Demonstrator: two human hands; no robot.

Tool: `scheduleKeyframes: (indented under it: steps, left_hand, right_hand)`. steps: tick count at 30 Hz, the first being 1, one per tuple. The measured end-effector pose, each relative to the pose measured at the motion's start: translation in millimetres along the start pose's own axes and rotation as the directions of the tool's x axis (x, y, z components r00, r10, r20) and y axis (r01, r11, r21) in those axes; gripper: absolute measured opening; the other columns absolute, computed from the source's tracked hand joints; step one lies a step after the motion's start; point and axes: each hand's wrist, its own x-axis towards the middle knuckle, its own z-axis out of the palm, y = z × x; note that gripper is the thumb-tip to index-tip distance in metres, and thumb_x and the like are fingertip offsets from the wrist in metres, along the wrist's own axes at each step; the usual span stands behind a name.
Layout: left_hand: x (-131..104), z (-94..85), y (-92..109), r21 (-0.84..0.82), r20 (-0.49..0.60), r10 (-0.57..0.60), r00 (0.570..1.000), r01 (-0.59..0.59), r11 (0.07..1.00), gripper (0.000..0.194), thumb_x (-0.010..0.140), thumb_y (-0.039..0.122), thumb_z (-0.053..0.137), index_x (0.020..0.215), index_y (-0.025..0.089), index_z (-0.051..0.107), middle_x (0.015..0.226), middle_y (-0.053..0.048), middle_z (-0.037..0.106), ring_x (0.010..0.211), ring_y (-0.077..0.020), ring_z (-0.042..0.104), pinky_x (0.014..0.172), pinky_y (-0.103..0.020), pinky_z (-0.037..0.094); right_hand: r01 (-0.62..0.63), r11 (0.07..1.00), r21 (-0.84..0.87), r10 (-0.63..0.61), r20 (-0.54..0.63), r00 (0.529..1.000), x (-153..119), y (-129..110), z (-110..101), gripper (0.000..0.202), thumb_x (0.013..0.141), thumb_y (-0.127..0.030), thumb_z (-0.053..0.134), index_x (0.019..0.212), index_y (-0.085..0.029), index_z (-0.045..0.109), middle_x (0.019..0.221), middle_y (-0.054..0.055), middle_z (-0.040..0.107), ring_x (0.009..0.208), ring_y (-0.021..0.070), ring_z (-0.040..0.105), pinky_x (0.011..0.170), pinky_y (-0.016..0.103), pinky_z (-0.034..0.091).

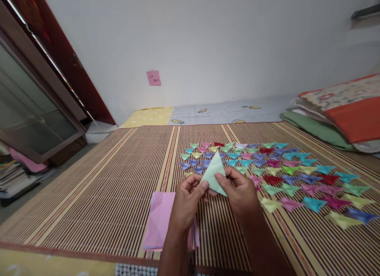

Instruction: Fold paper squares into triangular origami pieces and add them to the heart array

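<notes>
A pale green sheet of paper (215, 171), folded into a triangle with its tip pointing up, is held between both hands above the striped mat. My left hand (188, 195) pinches its lower left corner between thumb and fingers. On the right side, my right hand (241, 191) presses its thumb on the paper's face, with the fingers behind it. Below and partly behind my left wrist lies a stack of pink paper sheets (158, 220). Several small folded paper pieces in many colours, such as a yellow one (270, 205), stand in rows beyond and to the right of my hands.
The striped bamboo mat (118, 181) covers the surface. Folded fabrics and a cushion (353, 109) are piled at the back right. A pink note (153, 78) is on the white wall. Books (18, 181) lie at the far left, below a glass-paned door (32, 98).
</notes>
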Motion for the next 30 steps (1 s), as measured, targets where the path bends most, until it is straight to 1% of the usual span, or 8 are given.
scheduleKeyframes:
  steps: [6, 8, 12, 17, 21, 23, 26, 30]
  left_hand:
    - [2.0, -3.8, -0.5, 0.071, -0.072, 0.044, 0.996, -0.039, 0.997, 0.026, 0.085, 0.037, 0.075, 0.072, 0.015, 0.071, 0.062, -0.003, 0.073, 0.053, -0.0123, 0.059, 0.056, -0.021, 0.045]
    - [2.7, -3.7, -2.2, 0.041, -0.154, 0.07, 0.986, -0.065, 0.997, 0.025, 0.084, 0.037, 0.076, 0.073, 0.016, 0.07, 0.061, -0.003, 0.073, 0.051, -0.0123, 0.059, 0.055, -0.021, 0.045]
    - [3.5, -2.7, -5.0, -0.02, -0.293, 0.09, 0.952, -0.1, 0.995, 0.023, 0.082, 0.037, 0.078, 0.075, 0.016, 0.07, 0.061, -0.001, 0.074, 0.05, -0.0112, 0.058, 0.054, -0.02, 0.046]
    - [5.3, -1.6, -9.3, -0.091, -0.317, 0.098, 0.943, -0.133, 0.987, 0.025, 0.084, 0.038, 0.077, 0.078, 0.015, 0.068, 0.064, -0.002, 0.075, 0.049, -0.0105, 0.058, 0.055, -0.02, 0.047]
    - [7.2, -6.1, -9.5, -0.146, -0.349, 0.078, 0.934, -0.136, 0.98, 0.031, 0.08, 0.042, 0.081, 0.077, 0.016, 0.065, 0.056, -0.001, 0.072, 0.044, -0.0082, 0.052, 0.05, -0.017, 0.041]
    - [7.4, -11.4, -7.9, -0.185, -0.308, 0.052, 0.95, -0.113, 0.976, 0.033, 0.079, 0.043, 0.082, 0.077, 0.016, 0.063, 0.052, 0.001, 0.069, 0.042, -0.0069, 0.049, 0.047, -0.016, 0.038]
    - [6.5, -19.0, -5.6, -0.229, -0.125, -0.01, 0.992, -0.019, 0.973, 0.035, 0.08, 0.045, 0.081, 0.077, 0.015, 0.063, 0.047, 0.002, 0.064, 0.04, -0.0057, 0.047, 0.045, -0.014, 0.035]
    - [4.9, -19.7, -7.2, -0.238, -0.001, -0.055, 0.998, 0.053, 0.97, 0.04, 0.076, 0.05, 0.084, 0.079, 0.015, 0.064, 0.046, 0.004, 0.059, 0.036, -0.0052, 0.046, 0.04, -0.014, 0.031]
  right_hand:
    - [-0.032, 0.999, -0.033, 0.037, 0.153, 0.988, 0.4, -2.1, -1.3, 0.02, 0.083, -0.039, 0.076, 0.082, -0.019, 0.071, 0.072, 0.0, 0.069, 0.066, 0.0173, 0.064, 0.064, 0.028, 0.051]
    - [-0.028, 0.997, -0.069, 0.038, 0.152, 0.988, 0.8, -3.1, -0.4, 0.021, 0.083, -0.038, 0.076, 0.08, -0.019, 0.07, 0.073, 0.0, 0.069, 0.068, 0.0175, 0.063, 0.065, 0.027, 0.05]
    - [-0.028, 0.991, -0.132, 0.046, 0.137, 0.99, 0.1, -3.8, 2.0, 0.025, 0.085, -0.039, 0.073, 0.072, -0.018, 0.068, 0.063, -0.003, 0.06, 0.058, 0.0139, 0.054, 0.056, 0.024, 0.042]
    - [0.009, 0.99, -0.14, 0.008, 0.124, 0.992, -1.0, -1.9, 3.6, 0.026, 0.088, -0.041, 0.07, 0.074, -0.018, 0.069, 0.061, -0.003, 0.059, 0.056, 0.014, 0.052, 0.054, 0.025, 0.04]
    - [0.073, 0.975, -0.212, -0.048, 0.12, 0.992, 1.7, -3.2, -1.9, 0.029, 0.09, -0.041, 0.066, 0.07, -0.019, 0.067, 0.061, -0.001, 0.061, 0.059, 0.0165, 0.056, 0.059, 0.027, 0.044]
    - [0.095, 0.97, -0.224, -0.059, 0.16, 0.985, 3.8, -6.3, -7.9, 0.032, 0.092, -0.042, 0.064, 0.069, -0.02, 0.066, 0.064, 0.001, 0.064, 0.063, 0.0179, 0.059, 0.062, 0.029, 0.047]
    - [0.107, 0.975, -0.194, -0.066, 0.204, 0.977, 5.9, -11.9, -16.8, 0.033, 0.094, -0.047, 0.061, 0.079, -0.02, 0.072, 0.071, 0.003, 0.068, 0.067, 0.0188, 0.062, 0.065, 0.03, 0.05]
    - [0.075, 0.989, -0.128, -0.053, 0.169, 0.984, 2.2, -17.0, -16.0, 0.03, 0.093, -0.049, 0.064, 0.094, -0.021, 0.073, 0.076, 0.004, 0.07, 0.068, 0.0183, 0.063, 0.066, 0.032, 0.053]
